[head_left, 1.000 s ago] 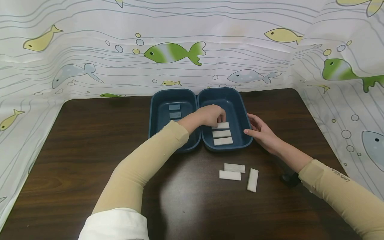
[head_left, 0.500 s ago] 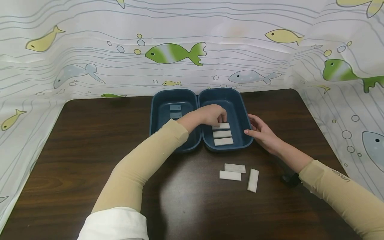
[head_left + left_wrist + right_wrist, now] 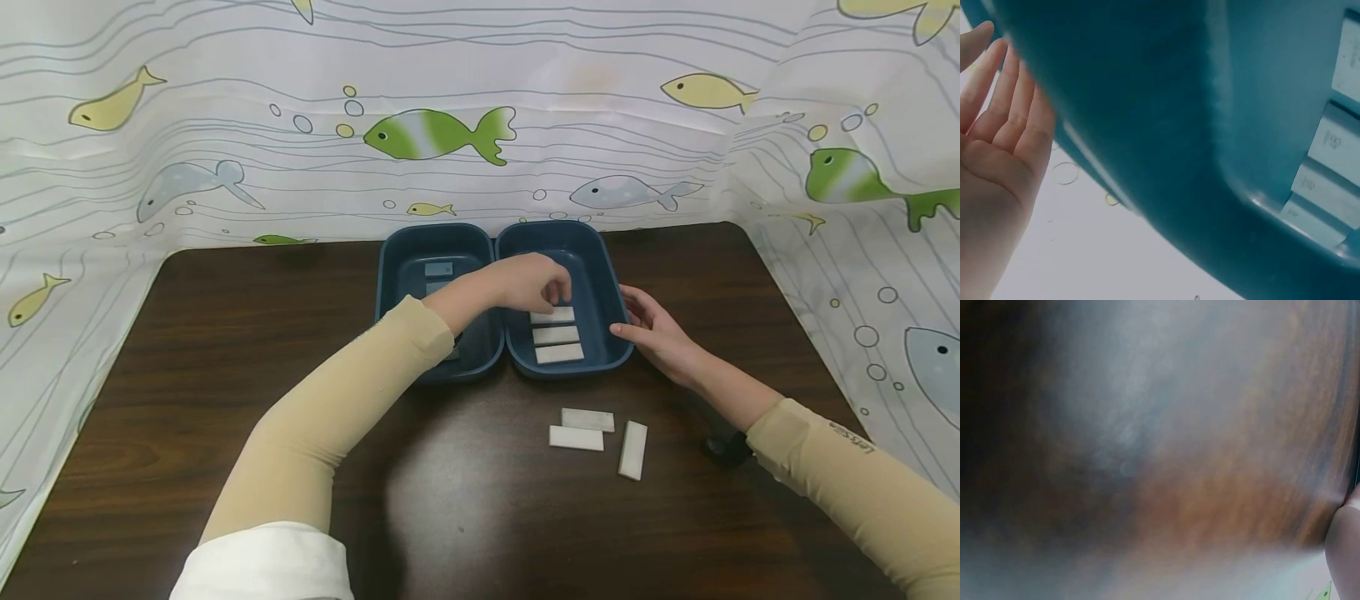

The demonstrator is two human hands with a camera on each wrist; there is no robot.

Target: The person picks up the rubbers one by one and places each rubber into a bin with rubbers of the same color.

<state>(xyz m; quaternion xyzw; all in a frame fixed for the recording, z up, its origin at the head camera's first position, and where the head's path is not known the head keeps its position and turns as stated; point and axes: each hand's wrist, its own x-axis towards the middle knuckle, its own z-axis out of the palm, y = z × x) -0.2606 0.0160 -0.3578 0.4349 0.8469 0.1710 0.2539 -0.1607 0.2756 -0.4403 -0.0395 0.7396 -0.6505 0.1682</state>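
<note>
Two dark blue trays stand side by side. Three white rectangular blocks [image 3: 557,335] lie in a column inside the right tray [image 3: 596,283]. My left hand [image 3: 528,282] reaches across the left tray [image 3: 385,279] and hovers just over the farthest white block [image 3: 561,315], fingers loosely bent; nothing shows in its grasp. In the left wrist view its relaxed fingers [image 3: 1005,106] appear beside a blue tray wall. My right hand [image 3: 660,333] holds the right tray's outer side, thumb at the rim and fingers outside. The right wrist view is mostly blurred table.
In the left tray lie blue-grey blocks [image 3: 438,269], partly covered by my left arm. Three more white blocks [image 3: 576,438] rest on the dark wooden table [image 3: 247,333] in front of the trays. A fish-printed white sheet [image 3: 585,142] rises behind and along the sides.
My left hand was touching the farthest white block in the right tray; now it has lifted slightly off it. The left forearm has shifted a little leftward. My right hand stays put.
</note>
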